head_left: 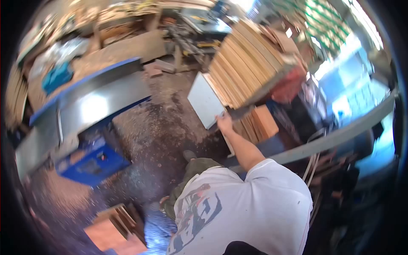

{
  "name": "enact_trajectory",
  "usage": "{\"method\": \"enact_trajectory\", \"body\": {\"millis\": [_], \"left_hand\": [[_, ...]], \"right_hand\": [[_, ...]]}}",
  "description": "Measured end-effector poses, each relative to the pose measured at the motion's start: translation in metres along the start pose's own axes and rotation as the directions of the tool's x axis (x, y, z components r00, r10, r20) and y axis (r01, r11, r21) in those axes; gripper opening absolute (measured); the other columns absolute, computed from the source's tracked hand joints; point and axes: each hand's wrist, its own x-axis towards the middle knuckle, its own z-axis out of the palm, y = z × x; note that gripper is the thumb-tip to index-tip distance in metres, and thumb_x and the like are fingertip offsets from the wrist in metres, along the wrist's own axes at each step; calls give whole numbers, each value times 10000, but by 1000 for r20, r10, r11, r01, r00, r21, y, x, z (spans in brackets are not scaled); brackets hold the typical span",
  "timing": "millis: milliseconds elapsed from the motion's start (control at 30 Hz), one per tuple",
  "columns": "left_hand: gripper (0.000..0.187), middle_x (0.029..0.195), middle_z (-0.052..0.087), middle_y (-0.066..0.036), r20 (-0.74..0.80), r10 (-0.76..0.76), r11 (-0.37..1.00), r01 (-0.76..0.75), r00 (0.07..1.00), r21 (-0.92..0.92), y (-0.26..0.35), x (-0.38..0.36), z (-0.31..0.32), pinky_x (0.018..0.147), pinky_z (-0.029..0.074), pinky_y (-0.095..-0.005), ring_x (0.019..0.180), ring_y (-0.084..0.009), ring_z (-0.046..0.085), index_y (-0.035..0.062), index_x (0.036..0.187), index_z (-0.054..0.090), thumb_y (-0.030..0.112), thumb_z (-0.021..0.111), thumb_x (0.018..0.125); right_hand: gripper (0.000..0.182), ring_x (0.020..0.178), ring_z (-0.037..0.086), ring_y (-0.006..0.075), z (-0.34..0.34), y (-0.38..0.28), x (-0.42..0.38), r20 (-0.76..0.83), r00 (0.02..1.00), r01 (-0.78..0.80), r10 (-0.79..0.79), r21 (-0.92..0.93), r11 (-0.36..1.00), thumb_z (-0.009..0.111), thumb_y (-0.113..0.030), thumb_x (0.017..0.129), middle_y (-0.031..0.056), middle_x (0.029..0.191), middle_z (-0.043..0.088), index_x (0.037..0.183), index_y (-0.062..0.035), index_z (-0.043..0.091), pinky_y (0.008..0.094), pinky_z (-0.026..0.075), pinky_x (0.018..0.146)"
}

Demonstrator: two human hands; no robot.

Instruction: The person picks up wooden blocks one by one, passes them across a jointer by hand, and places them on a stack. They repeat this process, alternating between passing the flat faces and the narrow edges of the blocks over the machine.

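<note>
My right hand [225, 122] reaches out from my white T-shirt sleeve, its fingers closed at the near edge of a flat white panel [207, 100]. The panel leans beside a tall stack of wooden boards [246, 63]. Just past the hand, more wooden pieces [255, 125] sit lower down by the stack. What looks like a small part of my left hand [163, 199] shows beside my dark green trousers; its fingers cannot be made out.
A blue machine with a long metal bed [104, 97] stands at the left. Sawdust [157, 110] covers the floor. Wooden blocks [114, 229] lie at the bottom left. A grey curved rail [335, 136] crosses the right side. Timber offcuts [123, 32] fill the back.
</note>
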Motion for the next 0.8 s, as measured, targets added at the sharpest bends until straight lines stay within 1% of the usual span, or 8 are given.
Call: {"method": "enact_trajectory", "body": {"millis": [67,133,267,467,567,667,733,800], "left_hand": [[481,954,639,-107,161,-50,995,35,986,89,34,-24,40,712,517,-454,841,-274,643,90,1037,648,562,557,1017],[431,919,616,-87,237,-91,987,55,967,153,66,-38,72,685,505,-437,808,-254,626,102,1008,630,527,563,1026],[344,847,570,-46,249,-155,974,105,956,203,125,-60,130,632,482,-402,742,-216,592,126,951,593,457,574,1043],[283,739,501,15,194,-155,975,119,969,188,181,-99,166,552,446,-350,643,-158,541,161,864,539,351,591,1068],[260,726,498,37,141,-164,954,121,976,273,184,-105,174,509,414,-304,617,-126,529,157,854,538,292,614,1062],[238,739,510,48,184,-38,828,-72,982,556,200,-127,222,483,385,-258,607,-83,512,133,887,561,285,634,1054],[228,781,554,21,227,30,731,-176,973,659,204,-131,241,496,397,-257,628,-81,532,75,1022,600,294,661,1040],[382,858,635,-29,212,106,644,-229,972,730,208,-134,264,520,417,-255,663,-82,566,-11,1225,638,302,699,1016]], "right_hand": [[761,1305,574,435,-65,32,25,-311,923,-160,228,228,960,776,-449,878,308,1343,627,1374,89,568,486,428,1126],[940,1357,495,503,-85,131,79,-653,630,-370,421,224,902,797,-531,813,353,1421,531,1448,77,463,536,395,1144],[1084,1362,502,482,-179,282,115,-515,167,-832,841,384,400,817,-653,759,313,1470,502,1467,76,440,592,421,1119],[963,1218,630,464,-209,401,122,122,306,-510,944,859,54,819,-620,826,284,1457,545,1425,67,506,487,585,961],[992,1198,634,481,-189,436,121,90,251,-527,964,848,58,846,-573,818,302,1501,493,1485,54,462,513,589,958],[1138,1357,507,497,-217,422,131,50,393,-780,918,547,304,859,-598,777,307,1574,399,1572,34,344,599,523,1042],[1247,1443,404,485,-215,392,147,-184,460,-876,869,62,477,871,-635,726,309,1607,347,1614,2,270,621,461,1101],[1337,1501,321,480,-225,370,167,-288,558,-823,778,-316,473,874,-674,681,313,1630,308,1642,-19,214,617,403,1158]]}}
